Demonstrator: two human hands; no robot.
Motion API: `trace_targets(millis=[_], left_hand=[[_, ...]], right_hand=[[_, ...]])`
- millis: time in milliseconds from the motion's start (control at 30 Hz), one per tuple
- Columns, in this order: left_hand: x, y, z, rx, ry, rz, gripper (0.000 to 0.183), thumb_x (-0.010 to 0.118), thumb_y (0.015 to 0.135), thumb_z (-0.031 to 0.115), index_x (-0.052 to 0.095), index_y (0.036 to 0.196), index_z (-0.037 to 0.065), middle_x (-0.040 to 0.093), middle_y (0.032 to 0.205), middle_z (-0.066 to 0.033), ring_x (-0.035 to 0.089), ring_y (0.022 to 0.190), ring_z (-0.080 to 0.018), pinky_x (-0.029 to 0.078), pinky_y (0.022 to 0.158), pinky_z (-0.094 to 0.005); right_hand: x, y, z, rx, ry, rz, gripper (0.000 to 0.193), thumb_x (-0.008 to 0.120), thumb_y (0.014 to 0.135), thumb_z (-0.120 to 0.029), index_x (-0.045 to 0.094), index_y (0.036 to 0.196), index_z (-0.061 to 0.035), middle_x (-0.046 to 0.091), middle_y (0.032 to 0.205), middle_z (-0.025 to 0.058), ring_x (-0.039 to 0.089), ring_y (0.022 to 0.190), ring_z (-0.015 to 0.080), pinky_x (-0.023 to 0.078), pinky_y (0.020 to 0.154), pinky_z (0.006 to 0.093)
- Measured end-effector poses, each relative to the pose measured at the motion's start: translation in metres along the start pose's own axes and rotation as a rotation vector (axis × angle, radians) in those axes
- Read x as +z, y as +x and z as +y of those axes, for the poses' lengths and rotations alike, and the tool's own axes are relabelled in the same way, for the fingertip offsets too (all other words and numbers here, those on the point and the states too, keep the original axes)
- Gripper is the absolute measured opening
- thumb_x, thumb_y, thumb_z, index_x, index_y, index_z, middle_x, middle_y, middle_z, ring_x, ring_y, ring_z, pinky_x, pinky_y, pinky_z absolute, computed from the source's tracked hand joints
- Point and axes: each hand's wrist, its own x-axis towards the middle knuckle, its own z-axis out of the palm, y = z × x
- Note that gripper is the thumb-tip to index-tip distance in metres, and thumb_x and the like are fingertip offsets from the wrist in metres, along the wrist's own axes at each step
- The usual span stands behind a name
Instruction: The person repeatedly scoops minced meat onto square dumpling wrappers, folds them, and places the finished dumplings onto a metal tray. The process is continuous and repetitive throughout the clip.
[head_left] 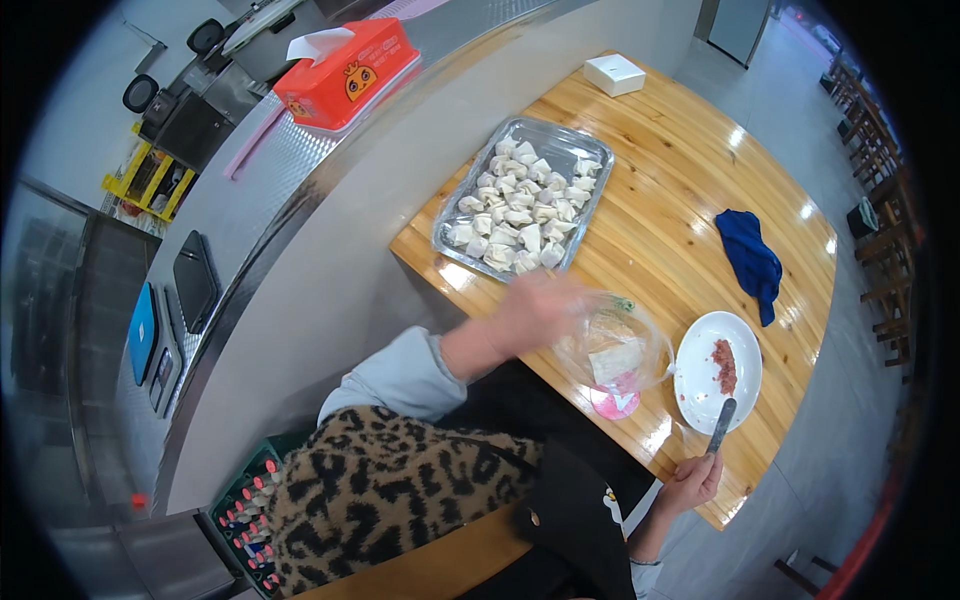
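My left hand (540,312), smeared by motion, is over the table between the metal tray (445,225) and an open clear plastic bag (655,352). Whether it holds anything does not show. Many folded wontons (515,205) crowd the tray. Pale square wrappers (617,362) lie in the bag, and a round pink piece (614,402) shows at its near edge. My right hand (692,484) is closed round the lower end of a flat metal spreader (720,425). Its far end reaches over the rim of a white oval plate (690,375) holding a strip of reddish minced meat (724,366).
A dark blue cloth (750,262) lies on the wooden table (660,200) at the right, a white box (614,75) at its far end. On the metal counter at left are a red tissue box (350,75) and dark phones (195,280). Below stands a green crate of bottles (245,510).
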Motion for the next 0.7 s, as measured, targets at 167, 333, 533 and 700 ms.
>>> trace_targets(millis=[167, 333, 533, 700], left_hand=[[-0.063, -0.016, -0.069, -0.411, 0.247, 0.216, 0.024, 0.060, 0.077, 0.001, 0.069, 0.097, 0.010, 0.065, 0.089, -0.0094, 0.064, 0.081, -0.0268, 0.051, 0.068, -0.0347], [-0.080, -0.041, -0.090, -0.279, 0.343, 0.000, 0.025, 0.061, 0.080, 0.006, 0.067, 0.104, 0.012, 0.063, 0.100, -0.0085, 0.061, 0.093, -0.0274, 0.050, 0.077, -0.0362], [-0.068, -0.048, -0.089, -0.303, 0.368, -0.175, 0.028, 0.064, 0.082, 0.016, 0.063, 0.109, 0.013, 0.060, 0.108, -0.0072, 0.058, 0.102, -0.0280, 0.047, 0.085, -0.0381], [-0.075, -0.043, -0.090, -0.421, 0.344, -0.334, 0.031, 0.067, 0.080, 0.019, 0.062, 0.110, 0.013, 0.060, 0.108, -0.0086, 0.056, 0.103, -0.0291, 0.046, 0.087, -0.0383]], right_hand=[[-0.004, 0.001, 0.003, 0.012, 0.052, 0.020, 0.020, 0.044, 0.097, -0.006, 0.054, 0.109, 0.0064, 0.035, 0.051, -0.0026, 0.028, 0.043, 0.0034, 0.023, 0.041, 0.0202], [-0.005, 0.003, 0.006, 0.015, 0.049, 0.029, 0.020, 0.044, 0.097, -0.006, 0.053, 0.109, 0.0064, 0.034, 0.051, -0.0022, 0.027, 0.043, 0.0035, 0.023, 0.041, 0.0206], [-0.006, 0.002, 0.004, 0.047, 0.033, 0.024, 0.020, 0.044, 0.097, -0.007, 0.054, 0.108, 0.0062, 0.034, 0.052, -0.0022, 0.027, 0.043, 0.0033, 0.023, 0.042, 0.0208], [-0.007, 0.002, 0.006, 0.018, 0.042, 0.003, 0.019, 0.044, 0.098, -0.007, 0.054, 0.108, 0.0061, 0.036, 0.053, -0.0024, 0.028, 0.044, 0.0029, 0.024, 0.042, 0.0204]])
